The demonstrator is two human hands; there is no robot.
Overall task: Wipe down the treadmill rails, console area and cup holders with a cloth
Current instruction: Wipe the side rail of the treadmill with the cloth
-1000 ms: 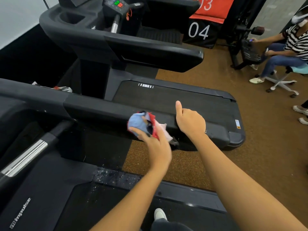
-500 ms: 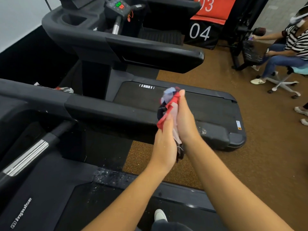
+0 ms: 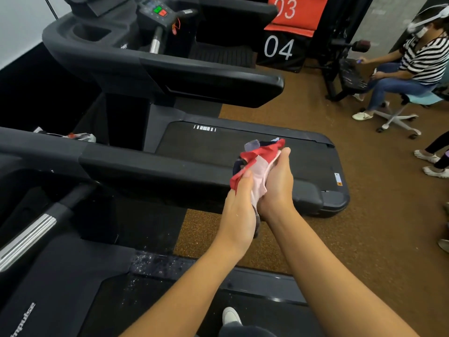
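Both hands meet over the rear end of the treadmill's black side rail. The left hand and right hand together grip a bunched red, pink and blue cloth, which is squeezed between their palms.

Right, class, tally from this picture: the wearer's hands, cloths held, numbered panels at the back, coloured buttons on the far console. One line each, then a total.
Hands: 2, left hand and right hand, both gripping
Cloths held: 1, the cloth
Numbered panels: 2, red 03 panel, black 04 panel
Coloured buttons: 2, green button, red button
Total: 7
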